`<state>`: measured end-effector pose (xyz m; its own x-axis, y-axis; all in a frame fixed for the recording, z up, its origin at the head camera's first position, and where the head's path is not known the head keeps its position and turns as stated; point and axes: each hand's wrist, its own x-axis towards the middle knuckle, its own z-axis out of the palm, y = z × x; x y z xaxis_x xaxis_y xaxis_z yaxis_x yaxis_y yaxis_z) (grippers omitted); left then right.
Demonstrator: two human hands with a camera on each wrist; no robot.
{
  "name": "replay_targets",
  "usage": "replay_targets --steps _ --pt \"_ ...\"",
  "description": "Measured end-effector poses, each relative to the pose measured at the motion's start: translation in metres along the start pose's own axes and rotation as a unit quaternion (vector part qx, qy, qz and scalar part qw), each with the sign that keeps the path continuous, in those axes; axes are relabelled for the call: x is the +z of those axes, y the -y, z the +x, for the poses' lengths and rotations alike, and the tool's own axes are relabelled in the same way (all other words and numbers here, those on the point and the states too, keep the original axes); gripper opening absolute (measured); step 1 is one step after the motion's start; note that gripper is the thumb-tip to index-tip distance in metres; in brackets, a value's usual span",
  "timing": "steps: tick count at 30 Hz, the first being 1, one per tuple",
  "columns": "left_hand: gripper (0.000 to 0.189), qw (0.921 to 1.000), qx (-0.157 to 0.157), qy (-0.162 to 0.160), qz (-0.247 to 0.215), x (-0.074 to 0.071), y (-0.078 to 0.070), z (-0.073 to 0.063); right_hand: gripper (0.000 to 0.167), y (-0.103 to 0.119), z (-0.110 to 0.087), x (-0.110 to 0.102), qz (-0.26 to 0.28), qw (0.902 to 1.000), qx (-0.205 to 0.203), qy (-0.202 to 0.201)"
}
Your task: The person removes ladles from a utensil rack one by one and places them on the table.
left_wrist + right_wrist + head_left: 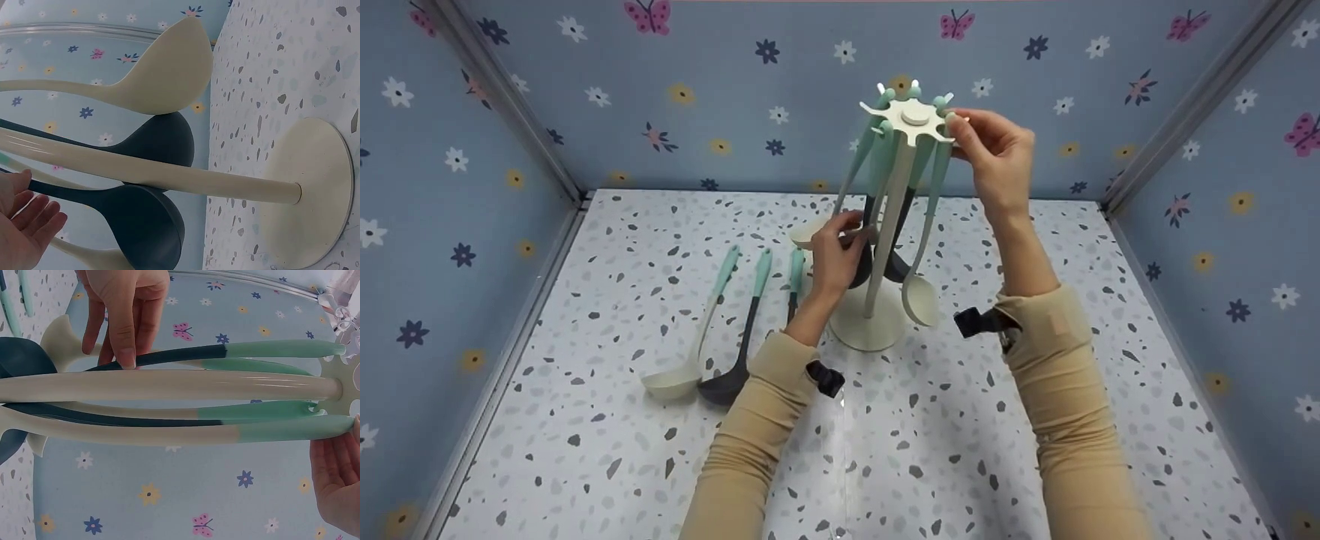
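Pinching the cream spoon (920, 301) by its upper end, high at the top of the rack (894, 217), the right hand (1003, 157) seems to steady its hang, while the left hand (838, 251) grips the dark utensil (149, 225) lower down, perhaps to check any swing.

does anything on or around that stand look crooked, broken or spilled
Nothing stands out. The stand's base looks flat on the table, and the cream ladle and dark ladle lying to its left show no visible damage or spill. The third utensil there is partly hidden by the left arm.
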<state>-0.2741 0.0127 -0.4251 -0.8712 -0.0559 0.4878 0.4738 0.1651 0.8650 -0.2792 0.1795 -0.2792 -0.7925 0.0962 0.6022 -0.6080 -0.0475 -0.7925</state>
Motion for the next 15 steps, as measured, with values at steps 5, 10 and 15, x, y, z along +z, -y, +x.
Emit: replay_targets --steps 5,10,15 --pt "0.018 1.0000 -0.002 0.003 0.008 0.0014 0.0004 0.0002 0.009 0.0011 -0.0001 0.0004 0.007 0.9999 0.010 0.002" --pt "0.018 0.9999 0.015 0.000 0.004 0.0018 0.0021 -0.0020 0.008 0.0023 -0.0003 0.0008 0.015 0.9995 0.026 -0.001" --pt "0.018 0.9991 0.040 -0.001 -0.012 0.0025 0.0041 -0.0052 0.009 0.0021 -0.0001 0.0005 0.002 1.0000 0.007 -0.001"
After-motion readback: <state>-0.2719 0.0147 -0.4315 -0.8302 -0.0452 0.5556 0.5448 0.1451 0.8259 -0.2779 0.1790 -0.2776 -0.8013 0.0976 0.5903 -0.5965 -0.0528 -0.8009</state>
